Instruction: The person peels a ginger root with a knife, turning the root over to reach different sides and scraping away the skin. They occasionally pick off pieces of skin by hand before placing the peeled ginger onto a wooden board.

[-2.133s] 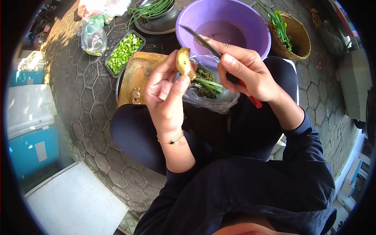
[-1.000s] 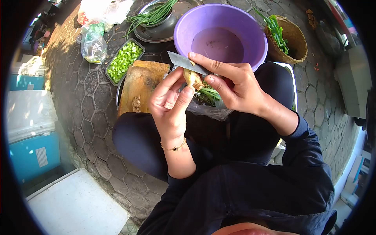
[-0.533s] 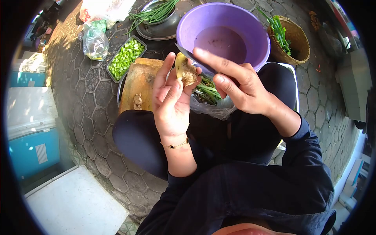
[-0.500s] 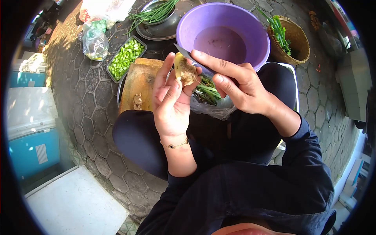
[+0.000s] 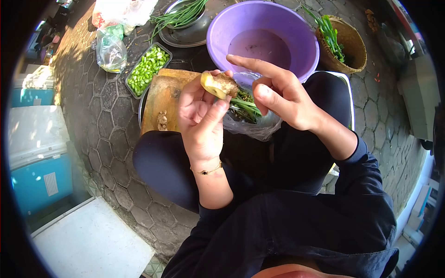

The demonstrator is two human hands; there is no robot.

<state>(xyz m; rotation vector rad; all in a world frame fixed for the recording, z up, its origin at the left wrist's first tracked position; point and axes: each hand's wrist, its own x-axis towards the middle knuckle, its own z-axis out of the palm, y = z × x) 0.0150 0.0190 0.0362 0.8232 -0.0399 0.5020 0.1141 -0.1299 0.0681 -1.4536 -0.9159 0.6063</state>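
My left hand [image 5: 201, 125] is closed around a knobbly piece of ginger [image 5: 218, 85], part brown skin and part peeled yellow flesh, held up in front of me. To its right is my right hand [image 5: 288, 98], index finger stretched out and the other fingers curled. The knife it held a moment ago is hidden behind those fingers. Below the ginger, a clear plastic bag [image 5: 259, 130] with green stalks lies by my lap. A smaller knobbly root piece [image 5: 162, 120] rests on the wooden cutting board [image 5: 155, 99].
Ahead stands a purple basin [image 5: 306, 51] with some water. A tray of chopped green vegetables [image 5: 147, 69], long green beans [image 5: 183, 18] on a metal lid and a plastic bag [image 5: 111, 51] are to the left. A woven basket [image 5: 354, 48] with green leaves stands right.
My left hand has turned the ginger so its peeled side lies flatter and faces me. My right hand has drawn slightly right, and the knife blade has gone out of sight.
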